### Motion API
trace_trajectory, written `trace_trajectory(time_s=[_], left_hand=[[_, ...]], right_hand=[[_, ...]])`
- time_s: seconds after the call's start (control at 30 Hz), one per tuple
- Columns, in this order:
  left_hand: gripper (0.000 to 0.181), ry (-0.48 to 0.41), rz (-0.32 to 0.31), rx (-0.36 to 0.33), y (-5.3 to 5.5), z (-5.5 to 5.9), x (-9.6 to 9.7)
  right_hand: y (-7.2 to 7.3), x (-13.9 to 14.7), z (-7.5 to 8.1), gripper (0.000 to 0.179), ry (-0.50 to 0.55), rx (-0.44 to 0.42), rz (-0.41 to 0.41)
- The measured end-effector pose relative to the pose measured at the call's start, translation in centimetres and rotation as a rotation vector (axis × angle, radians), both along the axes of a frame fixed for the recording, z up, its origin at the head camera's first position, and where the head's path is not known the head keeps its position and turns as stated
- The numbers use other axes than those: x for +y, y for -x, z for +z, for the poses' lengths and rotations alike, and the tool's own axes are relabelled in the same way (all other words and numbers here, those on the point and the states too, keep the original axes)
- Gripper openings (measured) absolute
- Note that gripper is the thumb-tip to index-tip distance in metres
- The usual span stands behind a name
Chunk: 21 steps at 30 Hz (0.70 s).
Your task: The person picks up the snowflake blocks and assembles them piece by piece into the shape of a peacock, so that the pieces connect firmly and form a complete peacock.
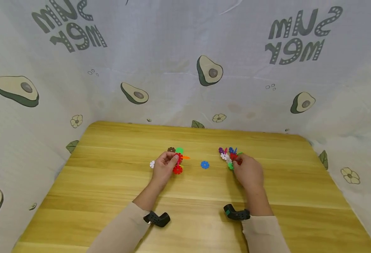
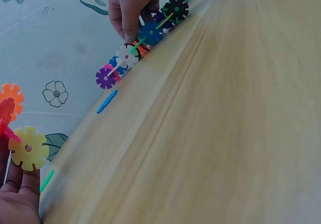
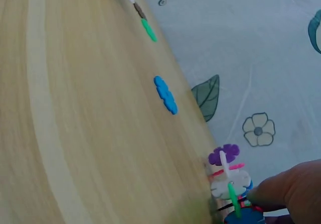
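My left hand [image 1: 163, 168] pinches a small joined piece of notched plastic snowflake discs between thumb and fingers. Its red disc [image 1: 178, 170] shows in the head view, and its yellow disc [image 2: 29, 148] in the left wrist view. To the right, my right hand [image 1: 250, 171] grips a longer cluster of linked snowflake discs [image 1: 224, 156], low over the table. Purple, white, blue, green and red discs show in that cluster, slotted together at angles; the fingers hide part of it. Between the hands a loose blue disc [image 1: 205, 164] lies flat.
Beside the left hand, a white disc [image 1: 152, 164], a brown disc [image 1: 171, 149] and a green disc [image 1: 179, 150] lie on the wooden table [image 1: 109, 196]. A printed cloth [image 1: 172, 77] with avocados hangs behind the table's far edge.
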<state>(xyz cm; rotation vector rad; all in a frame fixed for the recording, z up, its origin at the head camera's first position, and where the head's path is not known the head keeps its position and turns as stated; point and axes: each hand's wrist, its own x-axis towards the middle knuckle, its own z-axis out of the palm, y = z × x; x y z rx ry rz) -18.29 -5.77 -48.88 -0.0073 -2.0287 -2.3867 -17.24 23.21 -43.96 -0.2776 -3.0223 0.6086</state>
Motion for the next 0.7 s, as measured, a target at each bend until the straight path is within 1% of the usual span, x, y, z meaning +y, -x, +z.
trace_trajectory(time_s=[0.2, 0.3, 0.47, 0.53, 0.6, 0.67, 0.7], left_hand=[[0.016, 0.029, 0.000, 0.010, 0.0, 0.2, 0.0], [0.016, 0.036, -0.004, 0.014, 0.0, 0.1, -0.1], [0.016, 0.051, -0.015, 0.011, -0.3, 0.0, -0.1], [0.015, 0.055, -0.018, 0.015, -0.3, -0.1, -0.1], [0.015, 0.044, -0.025, 0.019, -0.4, -0.1, -0.1], [0.015, 0.040, -0.029, 0.023, -0.4, -0.1, 0.0], [0.016, 0.039, -0.031, 0.026, -0.4, -0.1, 0.0]], right_hand=[[0.2, -1.1, -0.5, 0.029, -0.034, 0.083, 0.032], [0.2, -1.3, -0.6, 0.026, -0.044, 0.121, 0.050], [0.1, -1.2, -0.5, 0.019, -0.049, 0.138, 0.121], [0.0, -1.0, -0.5, 0.016, -0.021, 0.116, 0.148], [0.0, -0.8, -0.5, 0.013, 0.035, 0.084, 0.163], [-0.1, -0.6, -0.4, 0.014, 0.110, 0.052, 0.158], [-0.2, -0.5, -0.3, 0.016, 0.138, 0.050, 0.146]])
